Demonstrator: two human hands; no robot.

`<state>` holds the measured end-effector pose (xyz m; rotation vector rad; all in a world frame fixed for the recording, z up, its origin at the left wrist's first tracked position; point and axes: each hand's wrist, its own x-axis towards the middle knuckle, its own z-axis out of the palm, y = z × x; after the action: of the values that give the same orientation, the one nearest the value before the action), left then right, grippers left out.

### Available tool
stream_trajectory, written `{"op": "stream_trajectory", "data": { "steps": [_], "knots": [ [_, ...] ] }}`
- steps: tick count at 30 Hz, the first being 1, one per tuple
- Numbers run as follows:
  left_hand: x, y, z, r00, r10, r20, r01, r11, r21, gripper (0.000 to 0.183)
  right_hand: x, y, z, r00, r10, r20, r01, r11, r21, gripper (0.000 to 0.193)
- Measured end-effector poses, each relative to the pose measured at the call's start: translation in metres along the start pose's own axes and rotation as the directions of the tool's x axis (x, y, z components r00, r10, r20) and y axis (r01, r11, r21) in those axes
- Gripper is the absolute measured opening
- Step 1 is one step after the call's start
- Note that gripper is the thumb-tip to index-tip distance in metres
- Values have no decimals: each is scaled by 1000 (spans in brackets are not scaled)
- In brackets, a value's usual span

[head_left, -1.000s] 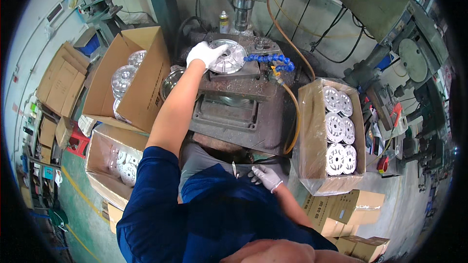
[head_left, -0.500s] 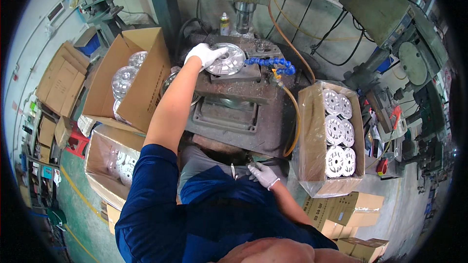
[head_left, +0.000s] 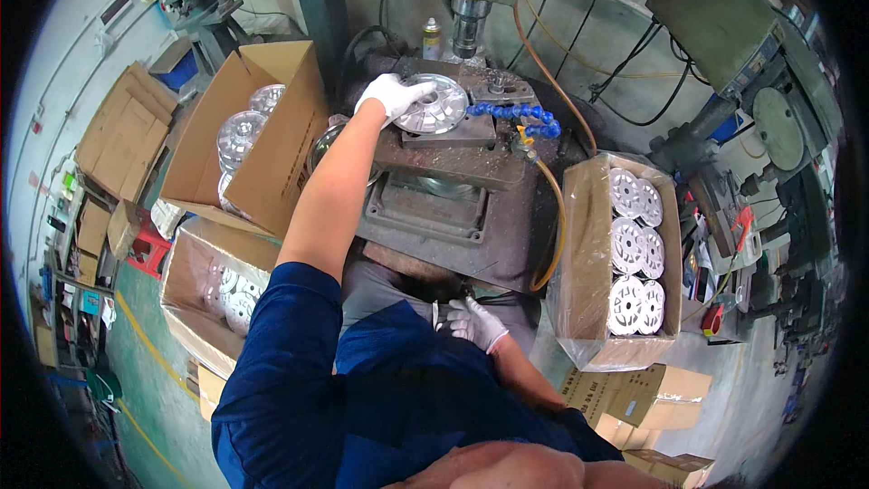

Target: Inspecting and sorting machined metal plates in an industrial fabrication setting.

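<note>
My left hand [head_left: 391, 96], in a white glove, reaches forward to the machine. It grips the left rim of a shiny round metal disc [head_left: 444, 111] with slots and a centre hole. The disc lies on a flat block of the fixture [head_left: 460, 134], and the press spindle [head_left: 468, 27] stands above and behind it. A blue segmented coolant hose [head_left: 511, 112] points at the disc's right edge. Low by my lap, at the table's front edge, my gloved right hand [head_left: 478, 324] is closed beside a small dark part; what its fingers hold is hidden.
An open carton [head_left: 294, 140] with several discs stands at the left, a plastic-lined carton [head_left: 204, 321] below it. On the right, another carton [head_left: 579, 308] holds stacked discs. A spray can [head_left: 432, 41] stands behind the fixture. A yellow hose [head_left: 555, 217] curves along the table's right side.
The whole view has shifted slightly. My right hand has moved a little left by my lap, its fingers now more visible. My left hand stays on the disc, which remains on the block.
</note>
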<state>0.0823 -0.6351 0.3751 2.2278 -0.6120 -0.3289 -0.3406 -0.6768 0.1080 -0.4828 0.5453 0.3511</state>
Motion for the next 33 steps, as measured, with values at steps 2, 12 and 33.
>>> {"op": "stream_trajectory", "data": {
  "steps": [2,12,33],
  "knots": [
    [7,-13,1,1000,10,-13,-10,1000,-13,70,3,0,-6,998,31,-54,-27,997,71,46],
    [3,-8,-2,999,14,40,-13,999,-30,79,2,-2,-5,999,34,-25,-31,996,79,51],
    [5,-9,2,1000,10,-16,-9,997,80,83,6,1,-10,995,47,-87,-42,997,60,44]
  ]
}}
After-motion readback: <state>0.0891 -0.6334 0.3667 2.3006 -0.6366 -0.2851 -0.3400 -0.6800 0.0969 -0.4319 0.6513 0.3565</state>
